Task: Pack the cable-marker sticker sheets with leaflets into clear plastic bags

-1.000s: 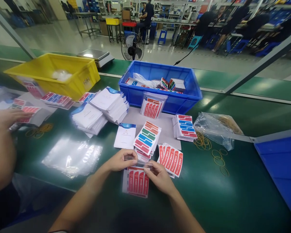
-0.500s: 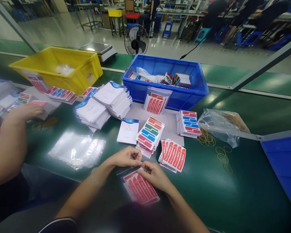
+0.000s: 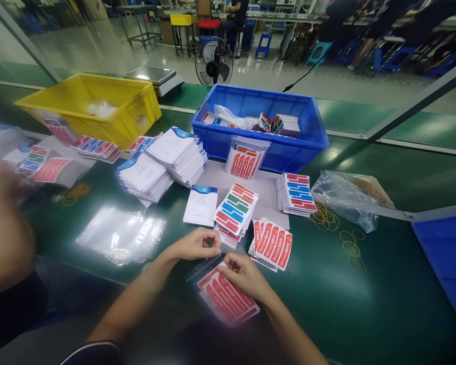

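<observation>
Holding a clear bag [image 3: 203, 270] with red sheets [image 3: 231, 298] inside, the right hand [image 3: 247, 275] in the head view works over the worktop [image 3: 338, 314], well in front of the blue bin [image 3: 289, 153]. Its grip is narrow, the thumb pressed on the bag near the upper edge. The left hand [image 3: 199, 244], a little nearer the bin, has its fingers curled close together just by that edge; whether its grip pinches any film I cannot tell. The bag is tilted, its bare strip of film facing left.

The step in hand looks to be dealing with the bag's top, the sheets being in already; whether it is sealed does not show. The next move seems to call for the right hand keeping its hold while the left gets a sure pinch on the edge and runs along it.

Between the bag and the bin lie a red pile [image 3: 272, 244], a colored pile [image 3: 235, 208] and a booklet [image 3: 200, 205]. A filled bag [image 3: 246, 162] leans on the bin's front. Flat bags [image 3: 121, 235] lie in front of the bin to the left, rubber bands [image 3: 349, 243] in front to the right
</observation>
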Motion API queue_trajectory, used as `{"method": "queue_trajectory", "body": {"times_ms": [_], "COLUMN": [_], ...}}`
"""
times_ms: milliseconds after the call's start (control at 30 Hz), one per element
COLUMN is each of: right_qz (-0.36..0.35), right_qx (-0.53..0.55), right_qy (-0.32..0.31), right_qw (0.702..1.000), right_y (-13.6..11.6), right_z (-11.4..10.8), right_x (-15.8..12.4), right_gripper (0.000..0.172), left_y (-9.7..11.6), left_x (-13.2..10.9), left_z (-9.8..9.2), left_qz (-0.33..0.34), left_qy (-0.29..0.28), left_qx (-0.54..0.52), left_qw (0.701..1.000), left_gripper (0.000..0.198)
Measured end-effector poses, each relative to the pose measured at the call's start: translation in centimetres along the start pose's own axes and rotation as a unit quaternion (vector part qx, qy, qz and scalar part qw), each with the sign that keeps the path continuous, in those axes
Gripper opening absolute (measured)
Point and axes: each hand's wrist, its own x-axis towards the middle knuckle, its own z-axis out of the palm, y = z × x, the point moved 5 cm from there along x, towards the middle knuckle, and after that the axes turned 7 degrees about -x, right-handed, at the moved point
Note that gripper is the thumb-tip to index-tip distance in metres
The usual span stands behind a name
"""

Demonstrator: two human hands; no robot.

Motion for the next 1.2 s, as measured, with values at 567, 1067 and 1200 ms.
{"method": "queue_trajectory", "body": {"times_ms": [567,1067,1200], "right_qz": [0.001,0.008,0.012], "right_qx": [0.009,0.015,0.020], "right_qy": [0.003,0.009,0.004], "right_qw": [1.000,1.000,1.000], "right_y": [-0.7,-0.1,0.1], "right_z": [-0.1,-0.3,-0.2], "right_x": [-0.2,-0.2,-0.2], "right_gripper": [0.029,0.029,0.030], "left_y": [-0.4,-0.1,0.4], "left_x": [-0.1,-0.1,-0.4], "left_z": [-0.4,-0.4,-1.7], "left_qz": [-0.010,0.011,0.036], "left_qy": [-0.013,0.015,0.065], "left_qx": [-0.089,-0.005,-0.058], "left_qw": [0.996,1.000,0.996], "left_gripper": [0.027,0.006,0.013]}}
